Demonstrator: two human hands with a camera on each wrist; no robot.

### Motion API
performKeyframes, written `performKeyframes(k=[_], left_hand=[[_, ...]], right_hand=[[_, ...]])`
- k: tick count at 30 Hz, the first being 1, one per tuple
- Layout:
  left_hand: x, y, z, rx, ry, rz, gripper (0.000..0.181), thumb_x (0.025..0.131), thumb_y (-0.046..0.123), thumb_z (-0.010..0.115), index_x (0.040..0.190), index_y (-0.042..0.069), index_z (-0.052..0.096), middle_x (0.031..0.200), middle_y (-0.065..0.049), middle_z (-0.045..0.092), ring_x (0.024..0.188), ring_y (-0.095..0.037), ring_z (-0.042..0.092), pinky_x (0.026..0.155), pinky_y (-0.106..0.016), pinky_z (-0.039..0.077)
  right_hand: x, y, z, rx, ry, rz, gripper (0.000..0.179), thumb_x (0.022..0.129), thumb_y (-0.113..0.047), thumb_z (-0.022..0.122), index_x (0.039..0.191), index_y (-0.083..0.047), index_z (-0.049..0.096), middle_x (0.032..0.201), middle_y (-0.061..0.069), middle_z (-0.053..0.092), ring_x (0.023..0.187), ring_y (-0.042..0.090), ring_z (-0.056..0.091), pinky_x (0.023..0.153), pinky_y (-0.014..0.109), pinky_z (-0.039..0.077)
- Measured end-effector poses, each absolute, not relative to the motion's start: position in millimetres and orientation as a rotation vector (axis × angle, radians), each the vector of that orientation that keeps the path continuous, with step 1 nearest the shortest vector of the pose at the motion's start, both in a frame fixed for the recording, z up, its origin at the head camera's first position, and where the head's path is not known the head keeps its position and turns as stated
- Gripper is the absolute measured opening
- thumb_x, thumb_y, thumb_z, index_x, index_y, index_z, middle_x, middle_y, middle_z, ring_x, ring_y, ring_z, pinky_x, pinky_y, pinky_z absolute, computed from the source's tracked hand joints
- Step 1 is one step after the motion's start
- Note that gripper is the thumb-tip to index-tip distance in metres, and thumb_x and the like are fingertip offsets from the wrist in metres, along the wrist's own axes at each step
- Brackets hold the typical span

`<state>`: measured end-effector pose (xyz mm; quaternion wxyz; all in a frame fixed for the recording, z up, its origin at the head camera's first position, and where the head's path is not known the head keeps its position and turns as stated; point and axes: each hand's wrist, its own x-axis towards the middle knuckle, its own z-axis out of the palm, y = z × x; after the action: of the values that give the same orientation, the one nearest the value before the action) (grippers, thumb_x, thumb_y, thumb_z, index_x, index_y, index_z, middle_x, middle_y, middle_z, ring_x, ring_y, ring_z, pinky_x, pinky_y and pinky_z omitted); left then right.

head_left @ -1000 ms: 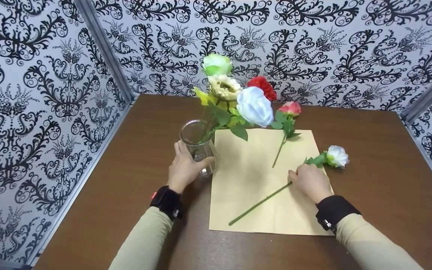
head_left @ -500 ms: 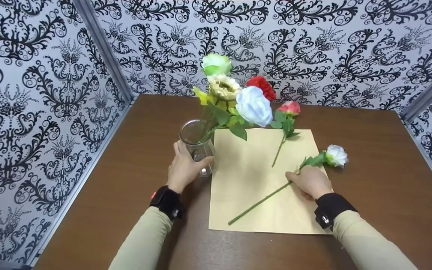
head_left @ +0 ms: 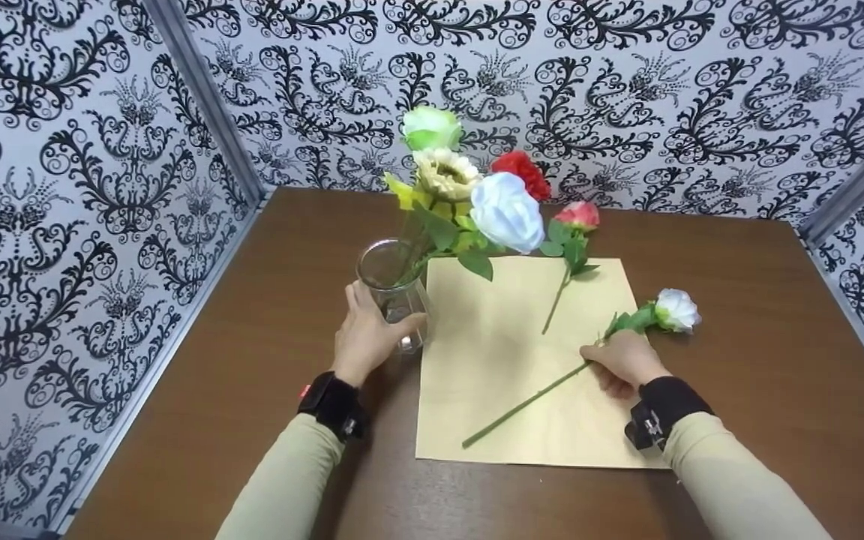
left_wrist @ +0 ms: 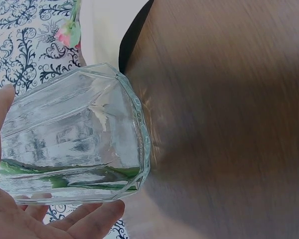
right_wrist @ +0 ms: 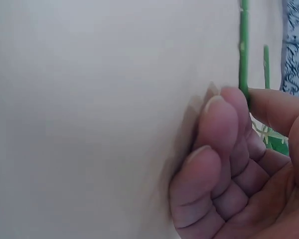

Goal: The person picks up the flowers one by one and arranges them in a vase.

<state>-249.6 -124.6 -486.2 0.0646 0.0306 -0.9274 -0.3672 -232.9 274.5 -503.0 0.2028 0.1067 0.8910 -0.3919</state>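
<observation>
My left hand grips the clear glass vase, thumb on the near right side and fingers round the left. Green stems show through the faceted glass vase in the left wrist view. Out of it lean a light blue rose, a cream flower, a pale green bloom and a red flower. My right hand pinches the stem of a white flower between thumb and forefinger, low over the paper. In the right wrist view the green stem runs up from the fingertips.
A cream paper sheet lies on the brown table. Across its far edge rests a short-stemmed pink flower. Patterned walls enclose the back and sides.
My right hand has changed its grip on the stem, its thumb and lower fingers now showing. The white flower has shifted slightly right. Left hand and vase have stayed in place.
</observation>
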Motion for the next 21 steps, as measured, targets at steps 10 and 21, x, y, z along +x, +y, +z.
performKeyframes(k=[10, 21], left_hand=[[-249.3, -124.4, -486.4, 0.091, -2.790, -1.110, 0.110, 0.073, 0.068, 0.079, 0.149, 0.009, 0.025, 0.136, -0.008, 0.037, 0.110, -0.040, 0.064, 0.084, -0.057, 0.052], [-249.4, -123.4, -486.9, 0.082, -2.793, -1.093, 0.111, 0.074, 0.068, 0.079, 0.150, 0.009, 0.024, 0.137, -0.009, 0.036, 0.110, -0.041, 0.064, 0.084, -0.058, 0.052]], right_hand=[[-231.2, 277.3, -503.7, 0.394, 2.301, -1.279, 0.033, 0.095, -0.021, 0.056, 0.072, 0.000, 0.066, 0.052, 0.005, 0.064, 0.042, 0.014, 0.061, 0.043, 0.030, 0.051], [-228.2, 278.0, -505.0, 0.544, 2.257, -1.400, 0.032, 0.094, -0.019, 0.054, 0.071, -0.001, 0.066, 0.055, 0.006, 0.066, 0.046, 0.016, 0.065, 0.046, 0.032, 0.054]])
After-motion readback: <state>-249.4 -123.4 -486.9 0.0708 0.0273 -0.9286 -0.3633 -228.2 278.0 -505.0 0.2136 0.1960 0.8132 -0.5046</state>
